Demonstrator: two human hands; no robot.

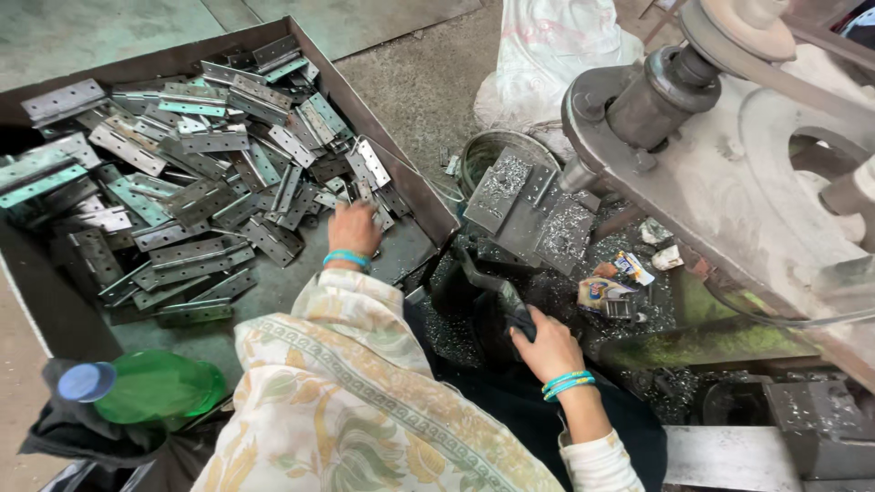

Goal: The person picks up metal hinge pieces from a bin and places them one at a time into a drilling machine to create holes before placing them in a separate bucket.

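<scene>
Head view: left hand (354, 230) touches hinges (196, 196)

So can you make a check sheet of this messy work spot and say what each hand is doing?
Surface: dark bench strewn with metal shavings.
Job's things: metal hinges heaped in a grey tray; dark lever handle.
Clutter: green bottle, small wrappers, round tin.
Hands: left hand reaches among the hinges; right hand grips the lever handle.
Cables: nothing seen.
Surroundings: grey press machine, white sack, concrete floor.
</scene>
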